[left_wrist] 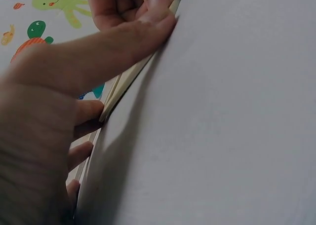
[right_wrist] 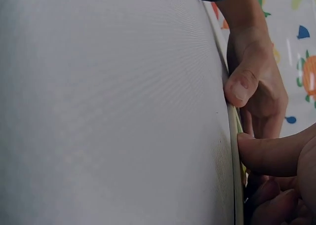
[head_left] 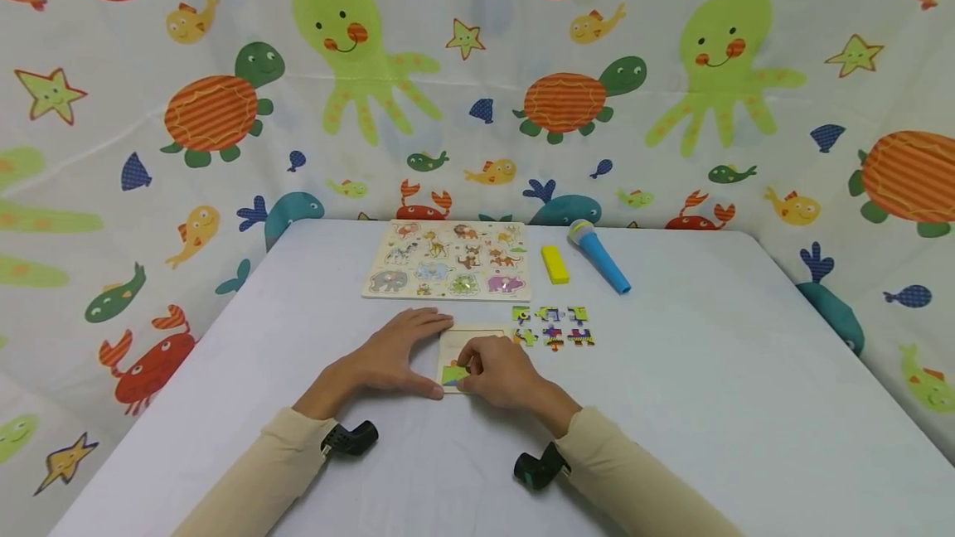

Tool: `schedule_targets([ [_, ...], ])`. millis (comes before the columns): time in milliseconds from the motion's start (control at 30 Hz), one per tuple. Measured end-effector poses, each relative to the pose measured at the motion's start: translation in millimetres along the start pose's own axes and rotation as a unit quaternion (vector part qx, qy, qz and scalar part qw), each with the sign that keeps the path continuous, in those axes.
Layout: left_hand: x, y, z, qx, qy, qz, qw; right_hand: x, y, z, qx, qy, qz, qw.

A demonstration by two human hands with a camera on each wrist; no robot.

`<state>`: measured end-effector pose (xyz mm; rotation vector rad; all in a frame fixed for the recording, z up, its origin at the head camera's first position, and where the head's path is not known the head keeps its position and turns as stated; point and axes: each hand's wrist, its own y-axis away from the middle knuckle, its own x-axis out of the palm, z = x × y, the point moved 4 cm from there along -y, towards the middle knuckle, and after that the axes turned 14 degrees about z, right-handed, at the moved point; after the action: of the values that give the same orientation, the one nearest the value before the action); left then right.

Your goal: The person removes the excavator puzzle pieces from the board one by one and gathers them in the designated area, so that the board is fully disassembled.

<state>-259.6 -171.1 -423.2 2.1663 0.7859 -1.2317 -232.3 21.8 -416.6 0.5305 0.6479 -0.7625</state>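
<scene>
A small wooden puzzle tray point(head_left: 475, 327) lies on the white table before the person. The left hand point(head_left: 398, 352) holds the tray's left side, thumb at the near corner and fingers by the far corner. Over the tray, the right hand point(head_left: 501, 371) has curled fingers and pinches a jigsaw piece point(head_left: 453, 374) of green and blue at the near left corner. Its fingers partly hide the piece, so whether it lies flat cannot be told. Several loose jigsaw pieces point(head_left: 552, 334) lie in two rows beyond the right hand.
Behind the tray lies a wooden animal peg puzzle point(head_left: 448, 259). A yellow block point(head_left: 555, 263) and a blue toy microphone point(head_left: 600, 257) lie right of it. A curtain point(head_left: 477, 89) printed with sea animals surrounds the table point(head_left: 716, 371).
</scene>
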Motion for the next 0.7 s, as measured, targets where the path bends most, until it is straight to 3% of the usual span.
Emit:
schedule_targets([
  [433,0.8,1.0,0.8,-0.009,0.02,-0.004,0.9998,1.7,1.9,2.5,-0.001,0.008,0.011,0.9999],
  [700,1.6,0.1,1.4,-0.009,0.017,-0.006,0.9998,-1.7,5.9,6.5,-0.04,0.0,0.021,0.999],
])
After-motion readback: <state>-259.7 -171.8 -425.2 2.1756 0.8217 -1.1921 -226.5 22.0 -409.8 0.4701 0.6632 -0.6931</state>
